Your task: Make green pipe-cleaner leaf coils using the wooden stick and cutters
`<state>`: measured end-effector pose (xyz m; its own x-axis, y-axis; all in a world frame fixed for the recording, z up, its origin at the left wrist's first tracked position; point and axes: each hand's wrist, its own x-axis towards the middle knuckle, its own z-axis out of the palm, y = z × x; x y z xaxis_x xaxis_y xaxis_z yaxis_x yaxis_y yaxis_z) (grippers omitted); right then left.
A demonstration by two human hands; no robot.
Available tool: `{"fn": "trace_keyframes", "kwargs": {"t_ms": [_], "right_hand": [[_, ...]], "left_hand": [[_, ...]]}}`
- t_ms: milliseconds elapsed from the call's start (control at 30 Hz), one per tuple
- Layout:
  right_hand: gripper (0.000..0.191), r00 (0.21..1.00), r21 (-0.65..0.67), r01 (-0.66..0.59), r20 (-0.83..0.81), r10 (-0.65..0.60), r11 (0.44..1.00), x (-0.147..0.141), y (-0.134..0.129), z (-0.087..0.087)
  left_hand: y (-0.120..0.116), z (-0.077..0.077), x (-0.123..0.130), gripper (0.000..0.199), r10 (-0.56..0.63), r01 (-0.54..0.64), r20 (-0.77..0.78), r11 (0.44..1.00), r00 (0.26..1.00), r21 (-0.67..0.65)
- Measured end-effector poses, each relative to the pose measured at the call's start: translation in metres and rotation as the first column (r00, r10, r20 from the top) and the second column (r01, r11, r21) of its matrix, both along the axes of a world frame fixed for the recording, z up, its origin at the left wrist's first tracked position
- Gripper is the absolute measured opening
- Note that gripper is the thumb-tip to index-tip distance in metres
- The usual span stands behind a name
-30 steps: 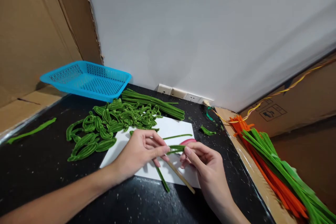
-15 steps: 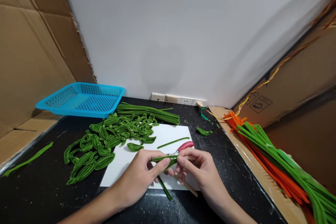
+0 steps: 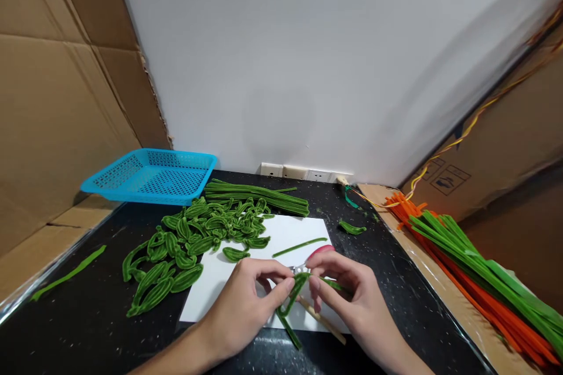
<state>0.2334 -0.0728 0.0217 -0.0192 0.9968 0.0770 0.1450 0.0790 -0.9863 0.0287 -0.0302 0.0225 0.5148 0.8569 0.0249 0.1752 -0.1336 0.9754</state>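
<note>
Between my two hands is a green pipe cleaner, bent into a narrow loop. My left hand pinches it between thumb and fingertips. My right hand grips it at the bend, and a green end shows past its fingers. Under the hands lies a white sheet of paper. A tool with a red handle rests behind my right hand, mostly hidden. A straight green pipe cleaner lies on the sheet, and a thin wooden stick sits below the hands.
A heap of leaf-shaped green pieces covers the sheet's left side. Behind it lie a bundle of dark green pipe cleaners and a blue basket. Orange stems and bright green stems lie at right. Sockets line the wall.
The pipe cleaner between my hands went from nearly straight strands to a sharply bent loop. My right hand shifted slightly right. The whole view moved a little.
</note>
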Motion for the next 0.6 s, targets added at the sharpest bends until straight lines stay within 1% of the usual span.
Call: {"fn": "trace_keyframes", "kwargs": {"t_ms": [100, 133, 200, 267, 333, 400, 433, 533, 600], "right_hand": [[0.022, 0.995, 0.074, 0.026, 0.089, -0.032, 0.997, 0.0021, 0.0004, -0.0006], [0.020, 0.991, 0.100, 0.018, 0.129, -0.031, 0.995, 0.0024, -0.0001, -0.0017], [0.015, 0.975, 0.150, -0.031, 0.222, -0.003, 0.988, 0.0025, -0.0018, -0.0039], [0.014, 0.948, 0.201, -0.101, 0.318, 0.033, 0.974, 0.0019, -0.0040, -0.0049], [0.014, 0.922, 0.257, -0.152, 0.385, 0.043, 0.954, 0.0010, -0.0057, -0.0045], [0.012, 0.914, 0.306, -0.167, 0.405, 0.031, 0.937, 0.0003, -0.0067, -0.0035], [0.010, 0.915, 0.324, -0.161, 0.404, 0.018, 0.932, 0.0002, -0.0070, -0.0032], [0.007, 0.921, 0.327, -0.127, 0.390, -0.012, 0.937, 0.0006, -0.0074, -0.0040], [0.010, 0.922, 0.289, -0.106, 0.387, -0.014, 0.952, 0.0008, -0.0075, -0.0056]], "left_hand": [[-0.0009, -0.0015, -0.0013, 0.032, -0.011, 0.014, 0.033, 0.997, 0.999, -0.078], [-0.0017, -0.0020, -0.0018, 0.034, -0.035, 0.040, 0.044, 0.993, 0.998, -0.108], [-0.0032, -0.0025, -0.0026, 0.032, -0.102, 0.107, 0.049, 0.985, 0.994, -0.134], [-0.0039, -0.0024, -0.0031, 0.027, -0.143, 0.142, -0.001, 0.985, 0.990, -0.095], [-0.0032, -0.0012, -0.0034, 0.022, -0.134, 0.134, -0.071, 0.991, 0.988, -0.008], [-0.0016, 0.0009, -0.0034, 0.022, -0.135, 0.141, -0.107, 0.989, 0.985, 0.050], [-0.0006, 0.0019, -0.0032, 0.023, -0.138, 0.145, -0.106, 0.988, 0.985, 0.056], [0.0018, 0.0031, -0.0021, 0.026, -0.131, 0.132, -0.060, 0.991, 0.990, 0.003], [0.0028, 0.0018, -0.0010, 0.024, -0.092, 0.092, 0.010, 0.993, 0.996, -0.078]]}}
